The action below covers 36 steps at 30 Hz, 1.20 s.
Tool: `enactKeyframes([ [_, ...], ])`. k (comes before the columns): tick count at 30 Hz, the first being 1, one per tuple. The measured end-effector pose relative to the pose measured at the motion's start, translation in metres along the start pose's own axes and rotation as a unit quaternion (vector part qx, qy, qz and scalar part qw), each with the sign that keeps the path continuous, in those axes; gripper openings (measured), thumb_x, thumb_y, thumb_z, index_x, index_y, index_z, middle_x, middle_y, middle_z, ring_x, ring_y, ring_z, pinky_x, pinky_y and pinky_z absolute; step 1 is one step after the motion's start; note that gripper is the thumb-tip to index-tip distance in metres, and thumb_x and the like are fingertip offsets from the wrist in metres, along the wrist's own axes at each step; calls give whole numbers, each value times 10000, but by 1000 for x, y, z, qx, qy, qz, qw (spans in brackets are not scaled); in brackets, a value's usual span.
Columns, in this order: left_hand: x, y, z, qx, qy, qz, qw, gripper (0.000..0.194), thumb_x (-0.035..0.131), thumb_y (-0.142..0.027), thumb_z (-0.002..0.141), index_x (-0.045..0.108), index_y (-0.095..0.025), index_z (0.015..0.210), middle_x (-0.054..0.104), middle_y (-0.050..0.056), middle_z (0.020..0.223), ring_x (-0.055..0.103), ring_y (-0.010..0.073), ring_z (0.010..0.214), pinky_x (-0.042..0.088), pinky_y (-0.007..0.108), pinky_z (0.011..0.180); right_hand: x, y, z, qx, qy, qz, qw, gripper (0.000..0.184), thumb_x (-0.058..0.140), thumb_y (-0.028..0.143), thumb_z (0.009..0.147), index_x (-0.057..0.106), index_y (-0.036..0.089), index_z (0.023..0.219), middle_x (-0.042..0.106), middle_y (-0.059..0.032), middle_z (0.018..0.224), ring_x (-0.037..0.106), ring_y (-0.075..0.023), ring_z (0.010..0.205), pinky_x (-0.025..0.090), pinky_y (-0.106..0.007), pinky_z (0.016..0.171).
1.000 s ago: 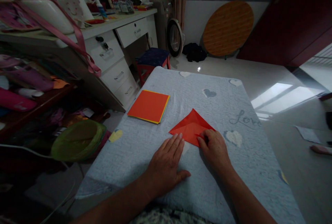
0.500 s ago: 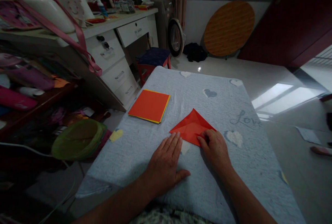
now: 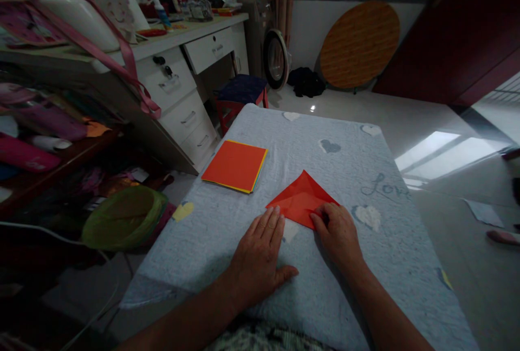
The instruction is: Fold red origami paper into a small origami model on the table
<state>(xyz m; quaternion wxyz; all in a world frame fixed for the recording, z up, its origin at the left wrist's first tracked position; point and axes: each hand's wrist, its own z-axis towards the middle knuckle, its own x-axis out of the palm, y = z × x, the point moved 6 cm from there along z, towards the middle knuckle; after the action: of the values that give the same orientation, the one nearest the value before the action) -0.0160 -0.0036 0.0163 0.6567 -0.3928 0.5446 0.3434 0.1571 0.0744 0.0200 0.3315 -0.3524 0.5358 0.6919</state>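
A red sheet of origami paper [image 3: 303,194], folded to a triangle with its peak pointing away from me, lies on the cloth-covered table [image 3: 292,145]. My left hand [image 3: 260,248] is laid flat, fingers stretched out, with the fingertips at the paper's left corner. At the right corner, my right hand [image 3: 335,229] pinches the near edge between thumb and curled fingers. To the left lies a square stack of coloured paper [image 3: 235,167], orange-red on top, with yellow and blue-green edges showing.
A green-lined bin [image 3: 124,218] stands on the floor left of the table. Beyond are a white desk [image 3: 182,80] with drawers, a dark-topped stool [image 3: 241,91] and an open washing machine door [image 3: 276,58]. A round wooden tabletop [image 3: 359,45] leans against the wall.
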Motion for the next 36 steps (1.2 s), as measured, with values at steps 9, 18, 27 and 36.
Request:
enactKeyframes([
  [9,-3,-1,1,-14,-6,18,1000,1003,378,-810,838,411,-18,1453,387,296,1515,378,410,1411,338,531,1119,0,0,1,7,-2,-2,1000,137,563,261,852,544,210,727,612,-56,742,528,-230,737,363,-349,713],
  [18,-3,2,0,-38,-38,27,998,997,360,-826,830,440,-43,1441,431,253,1505,393,374,1407,347,488,1127,-2,1,1,11,2,-1,1000,138,563,249,838,530,212,709,609,-53,726,524,-229,735,359,-344,707],
  [27,-7,1,5,-43,-51,42,997,895,387,-788,853,474,-110,1431,468,230,1481,453,366,1358,413,504,1069,-4,-1,1,32,-5,23,999,135,536,255,834,542,211,707,617,-56,730,526,-223,734,371,-343,704],
  [36,-6,1,5,-46,-45,48,997,886,429,-776,847,484,-101,1418,483,236,1461,454,379,1348,414,516,1070,-7,-2,0,61,-14,48,997,114,521,250,833,562,204,737,633,-65,759,543,-225,758,376,-339,707],
])
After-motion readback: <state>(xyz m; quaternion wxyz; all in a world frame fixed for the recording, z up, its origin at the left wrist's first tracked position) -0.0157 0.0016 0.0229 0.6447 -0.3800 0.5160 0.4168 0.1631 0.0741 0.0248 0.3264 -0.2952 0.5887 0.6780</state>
